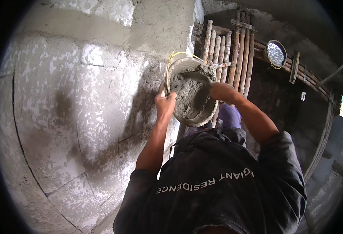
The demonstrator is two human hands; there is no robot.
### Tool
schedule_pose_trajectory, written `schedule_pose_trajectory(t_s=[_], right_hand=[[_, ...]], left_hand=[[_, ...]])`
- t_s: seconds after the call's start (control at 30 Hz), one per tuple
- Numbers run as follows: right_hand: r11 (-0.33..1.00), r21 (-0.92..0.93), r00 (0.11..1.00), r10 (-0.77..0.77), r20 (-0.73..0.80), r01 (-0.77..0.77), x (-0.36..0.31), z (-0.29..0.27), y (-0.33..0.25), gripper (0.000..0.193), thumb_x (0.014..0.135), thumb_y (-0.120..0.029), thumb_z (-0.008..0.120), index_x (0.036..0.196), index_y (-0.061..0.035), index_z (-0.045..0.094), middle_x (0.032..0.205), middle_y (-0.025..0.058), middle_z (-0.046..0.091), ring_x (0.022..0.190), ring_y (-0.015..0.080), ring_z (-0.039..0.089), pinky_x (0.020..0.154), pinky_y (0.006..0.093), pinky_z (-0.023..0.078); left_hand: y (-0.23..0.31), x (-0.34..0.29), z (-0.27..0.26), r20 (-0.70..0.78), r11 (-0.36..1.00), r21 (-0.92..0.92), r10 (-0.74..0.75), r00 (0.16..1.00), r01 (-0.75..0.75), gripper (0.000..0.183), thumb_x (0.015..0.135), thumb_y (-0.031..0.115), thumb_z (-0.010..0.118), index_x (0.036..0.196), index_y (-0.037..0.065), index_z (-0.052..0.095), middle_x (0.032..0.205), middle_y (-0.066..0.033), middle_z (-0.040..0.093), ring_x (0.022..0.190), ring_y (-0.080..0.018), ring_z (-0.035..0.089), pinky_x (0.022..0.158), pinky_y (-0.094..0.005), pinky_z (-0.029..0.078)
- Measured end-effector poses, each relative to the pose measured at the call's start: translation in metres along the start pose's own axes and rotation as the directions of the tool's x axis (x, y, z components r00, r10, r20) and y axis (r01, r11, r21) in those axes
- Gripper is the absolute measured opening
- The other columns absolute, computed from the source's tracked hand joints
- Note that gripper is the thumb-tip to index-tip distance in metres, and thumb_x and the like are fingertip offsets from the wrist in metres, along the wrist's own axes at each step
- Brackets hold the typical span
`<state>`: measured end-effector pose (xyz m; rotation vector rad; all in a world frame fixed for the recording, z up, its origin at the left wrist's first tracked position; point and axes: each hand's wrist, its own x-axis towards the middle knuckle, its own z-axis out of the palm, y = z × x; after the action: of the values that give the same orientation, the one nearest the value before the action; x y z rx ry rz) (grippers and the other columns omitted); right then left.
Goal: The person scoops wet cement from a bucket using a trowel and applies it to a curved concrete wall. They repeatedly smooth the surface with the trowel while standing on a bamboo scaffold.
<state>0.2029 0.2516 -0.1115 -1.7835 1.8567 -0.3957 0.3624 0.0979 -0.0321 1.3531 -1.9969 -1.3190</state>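
Dark shirt (218, 183) nearest lens. Left hand (165, 104) grip clamped on bucket (191, 91) rim, bucket tilted beside block wall (82, 101). Right hand (222, 91) closed on trowel in mortar (187, 91). Risk: heavy tilted bucket slips, mortar spills onto scaffold poles (234, 50).

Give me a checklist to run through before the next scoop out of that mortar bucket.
1. Left hand grips the rim of the round grey bucket of wet mortar: ok.
2. Right hand reaches into the bucket; whether it holds a tool: cannot tell.
3. Mortar left in the bucket: ok, plenty shows.
4. Bucket level: not ok, it tilts toward the person.
5. Patchy grey block wall close by on the left: ok.
6. Footing on the wooden pole scaffold: cannot tell, feet hidden.
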Motion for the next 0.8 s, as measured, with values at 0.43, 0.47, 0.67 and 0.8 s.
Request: schedule_pose_trajectory(t_s=[0.43,0.47,0.67,0.8], right_hand=[[0.933,-0.038,0.909,0.357,0.215,-0.357,-0.01,-0.08,0.021,0.022,0.077,-0.014,0.048,0.077,0.0007,0.064,0.081,0.0179,0.065,0.08,0.0281,0.065,0.064,0.0371,0.053],[0.95,-0.027,0.921,0.31,0.235,-0.312,-0.011,-0.079,0.019,0.022,0.077,-0.015,0.047,0.076,0.0008,0.064,0.08,0.0181,0.065,0.08,0.0282,0.065,0.064,0.0367,0.053],[0.888,-0.04,0.799,0.431,0.419,-0.458,-0.037,-0.099,0.062,0.027,0.076,-0.021,0.05,0.084,0.0029,0.061,0.085,0.0173,0.064,0.082,0.031,0.064,0.07,0.0429,0.051],[0.903,0.018,0.865,0.405,0.297,-0.429,-0.036,-0.085,0.108,0.026,0.073,-0.021,0.054,0.078,0.003,0.061,0.089,0.0208,0.063,0.082,0.0309,0.064,0.064,0.0478,0.051]], left_hand=[[0.06,0.043,0.067,-0.014,0.989,0.132,0.076,0.997,-0.074,0.017,0.07,0.013,0.056,0.076,-0.002,0.059,0.058,-0.0026,0.053,0.056,-0.0092,0.046,0.054,-0.0295,0.041],[0.065,0.048,0.076,-0.008,0.99,0.119,0.081,0.997,-0.08,0.018,0.07,0.013,0.056,0.079,-0.002,0.059,0.059,-0.0043,0.055,0.057,-0.01,0.048,0.055,-0.03,0.042],[0.095,0.062,0.089,0.088,0.967,0.257,-0.028,0.996,0.005,0.021,0.07,0.02,0.056,0.079,0.001,0.059,0.061,-0.0129,0.058,0.055,-0.0227,0.056,0.057,-0.0359,0.045],[0.127,0.052,0.112,0.207,0.992,0.108,0.046,0.977,-0.069,0.02,0.07,0.017,0.057,0.071,-0.003,0.054,0.056,-0.0093,0.053,0.054,-0.0098,0.047,0.054,-0.0317,0.042]])
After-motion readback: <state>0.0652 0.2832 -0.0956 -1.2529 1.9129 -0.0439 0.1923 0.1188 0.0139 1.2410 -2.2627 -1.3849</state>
